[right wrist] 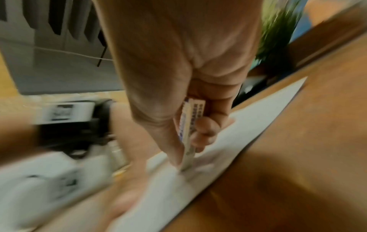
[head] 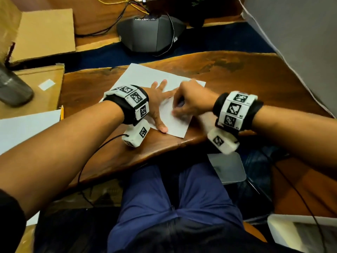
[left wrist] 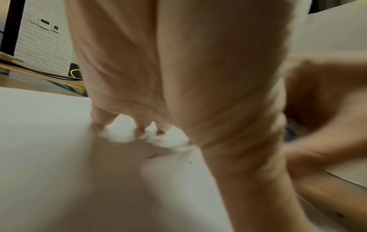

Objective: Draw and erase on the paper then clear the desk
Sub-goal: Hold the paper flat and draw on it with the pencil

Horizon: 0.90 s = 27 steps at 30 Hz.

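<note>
A white sheet of paper (head: 145, 75) lies skewed on the wooden desk (head: 255, 84). My left hand (head: 160, 103) rests flat on it with fingers spread, holding it down; the left wrist view shows the straight fingers (left wrist: 158, 78) pressed on the paper (left wrist: 49, 125). My right hand (head: 186, 103) is over the sheet's near right part and pinches a white eraser in a blue-printed sleeve (right wrist: 190, 125) between thumb and fingers. The eraser's tip touches the paper (right wrist: 248, 125). The right hand is motion-blurred. A yellow pencil (head: 62, 112) lies at the left, beside another white sheet.
A grey conference speaker (head: 151, 33) with cables sits behind the paper. Cardboard pieces (head: 45, 33) and a grey bottle (head: 12, 88) stand at the left, with a white sheet (head: 27, 128) near the left edge. A green plant (right wrist: 278, 31) is at the back right.
</note>
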Each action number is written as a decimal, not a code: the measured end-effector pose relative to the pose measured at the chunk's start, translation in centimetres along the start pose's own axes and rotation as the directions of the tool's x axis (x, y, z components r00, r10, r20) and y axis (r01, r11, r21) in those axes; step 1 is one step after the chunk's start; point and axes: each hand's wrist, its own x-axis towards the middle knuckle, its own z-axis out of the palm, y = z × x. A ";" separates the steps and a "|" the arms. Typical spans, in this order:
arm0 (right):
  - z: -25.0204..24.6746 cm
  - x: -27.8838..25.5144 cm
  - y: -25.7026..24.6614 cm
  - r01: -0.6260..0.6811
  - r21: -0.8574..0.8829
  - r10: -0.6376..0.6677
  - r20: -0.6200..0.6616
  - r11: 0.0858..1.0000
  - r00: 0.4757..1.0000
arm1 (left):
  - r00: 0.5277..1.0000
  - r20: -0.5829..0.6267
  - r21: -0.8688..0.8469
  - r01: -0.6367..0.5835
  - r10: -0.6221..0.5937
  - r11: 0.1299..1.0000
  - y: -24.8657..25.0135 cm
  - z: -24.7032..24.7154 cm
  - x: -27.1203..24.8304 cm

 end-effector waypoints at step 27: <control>1.1 -1.0 -0.4 0.133 0.040 -0.137 0.108 0.990 0.985 | 1.000 -0.012 -0.043 -0.014 0.013 0.999 -0.3 0.2 1.1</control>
